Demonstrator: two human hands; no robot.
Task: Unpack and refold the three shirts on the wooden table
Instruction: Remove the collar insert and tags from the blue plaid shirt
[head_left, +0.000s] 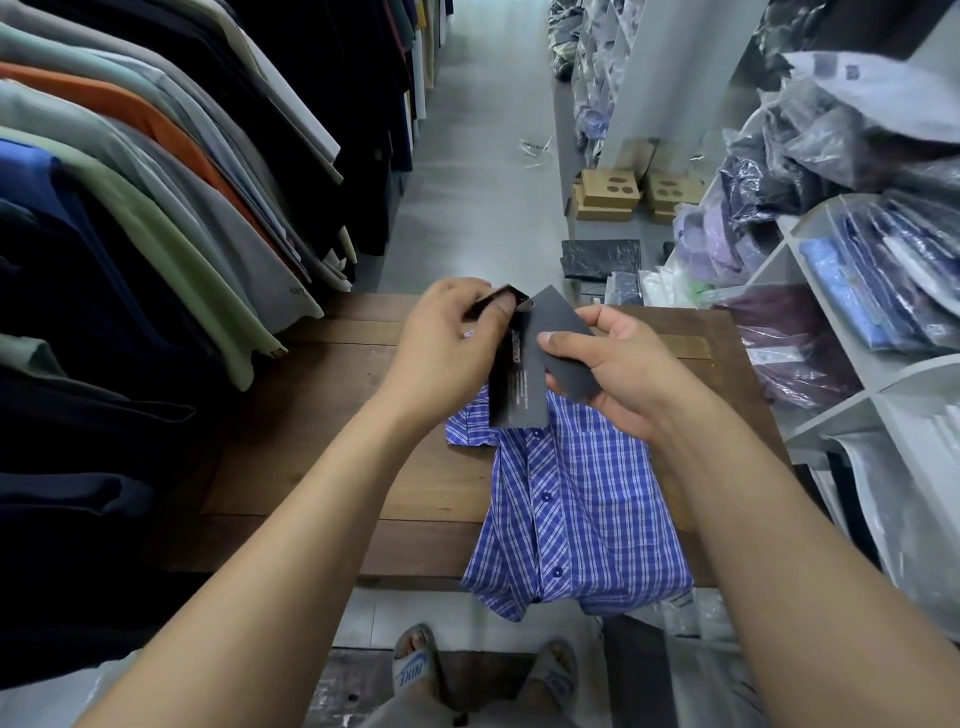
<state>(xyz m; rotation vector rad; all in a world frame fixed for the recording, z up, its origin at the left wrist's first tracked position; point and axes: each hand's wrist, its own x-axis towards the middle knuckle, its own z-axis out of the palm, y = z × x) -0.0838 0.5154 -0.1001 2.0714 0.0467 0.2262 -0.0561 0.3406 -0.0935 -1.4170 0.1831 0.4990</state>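
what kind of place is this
Most likely a clothing shop or its stockroom: a rail of hanging shirts on the left, white shelves of plastic-bagged garments on the right, and card tags held above a blue checked shirt.

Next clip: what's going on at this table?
A person stands at the wooden table with a blue checked shirt lying buttoned on it, hem over the near edge. Above it, the left hand pinches the top of a black tag while the right hand grips a grey tag.
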